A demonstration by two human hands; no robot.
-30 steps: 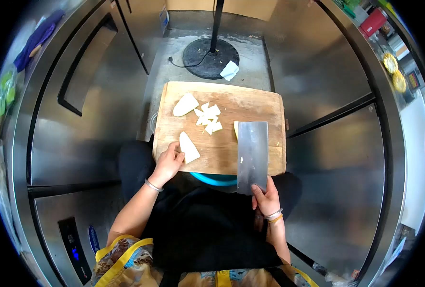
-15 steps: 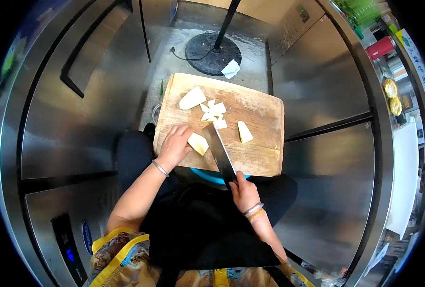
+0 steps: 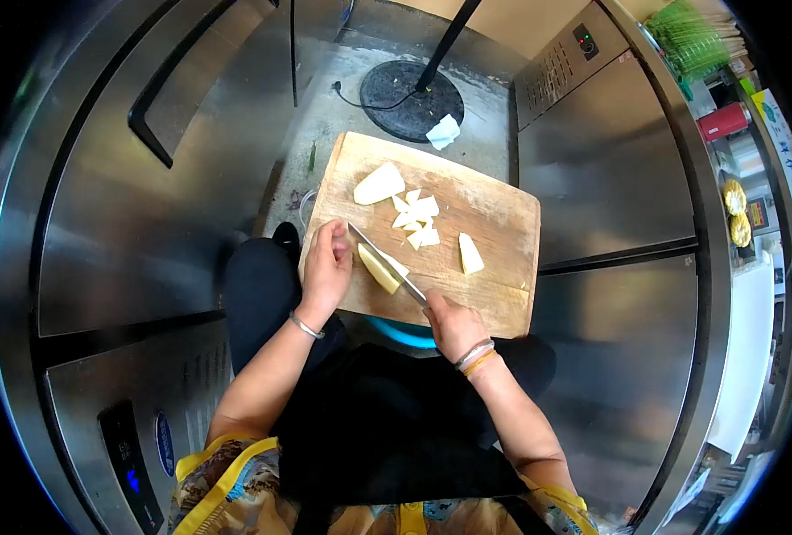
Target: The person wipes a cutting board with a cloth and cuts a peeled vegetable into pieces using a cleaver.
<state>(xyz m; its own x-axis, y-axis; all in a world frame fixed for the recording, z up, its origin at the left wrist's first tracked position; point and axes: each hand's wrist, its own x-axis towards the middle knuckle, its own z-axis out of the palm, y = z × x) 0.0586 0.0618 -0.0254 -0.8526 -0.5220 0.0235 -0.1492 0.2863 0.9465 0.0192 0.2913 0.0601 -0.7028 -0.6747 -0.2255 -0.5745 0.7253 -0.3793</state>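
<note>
I am looking straight down at a wooden cutting board (image 3: 494, 223) that sits over a blue-rimmed basin (image 3: 402, 333) in front of the person's dark apron; every place below is told from this board. At the board's near left edge the left hand (image 3: 326, 267) lies with fingers curled and pressed down beside a pale yellow wedge of food (image 3: 377, 267), steadying it; I cannot tell whether the fingertips actually touch it. The right hand (image 3: 454, 323), at the board's near edge toward the middle, is wrapped tightly around the handle of a cleaver (image 3: 385, 262), whose blade runs diagonally from that hand up toward the left hand and sits edge-on against the wedge. Near the board's centre lies a small heap of cut pale pieces (image 3: 416, 217). A larger uncut piece (image 3: 378, 185) rests toward the far left of the board, and a single narrow slice (image 3: 470, 253) lies right of centre. Beyond the board's far edge I see a round black stand base (image 3: 400, 94) on the floor with a crumpled white scrap (image 3: 443, 132) beside it. Stainless steel cabinets (image 3: 610, 169) stand on both sides of the board.
</note>
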